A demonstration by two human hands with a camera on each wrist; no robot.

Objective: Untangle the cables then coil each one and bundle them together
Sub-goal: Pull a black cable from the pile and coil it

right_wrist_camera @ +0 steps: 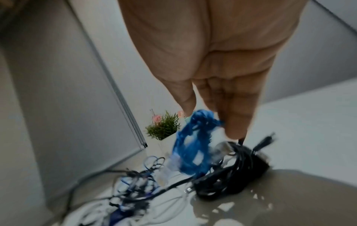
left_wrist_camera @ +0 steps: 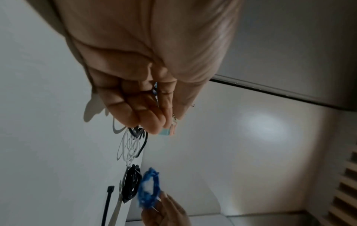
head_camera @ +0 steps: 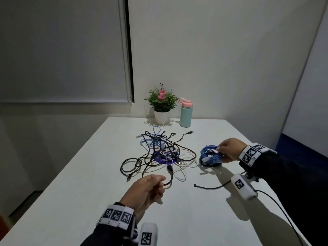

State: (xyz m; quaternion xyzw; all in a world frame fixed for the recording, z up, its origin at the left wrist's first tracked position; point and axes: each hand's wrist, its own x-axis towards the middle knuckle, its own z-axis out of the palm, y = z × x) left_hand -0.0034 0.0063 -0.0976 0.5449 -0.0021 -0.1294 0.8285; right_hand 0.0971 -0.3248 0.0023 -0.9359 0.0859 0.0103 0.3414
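Observation:
A tangle of black, white and blue cables (head_camera: 159,153) lies mid-table. My left hand (head_camera: 162,183) hovers at its near side, thumb and curled fingers pinching the end of a black cable (head_camera: 169,181) that runs back into the tangle. To the right, my right hand (head_camera: 221,153) grips a coiled blue cable (head_camera: 208,154) just above a coiled black cable (right_wrist_camera: 231,172). The right wrist view shows the blue coil (right_wrist_camera: 193,145) hanging from my fingers. In the left wrist view the blue coil (left_wrist_camera: 148,188) sits beside the black coil (left_wrist_camera: 131,183).
A black cable tie (head_camera: 211,187) lies on the white table (head_camera: 79,201) near my right wrist. A potted plant (head_camera: 161,105) and a teal bottle with a pink lid (head_camera: 185,112) stand at the far edge. A thin black camera lead (head_camera: 276,206) trails off the right side.

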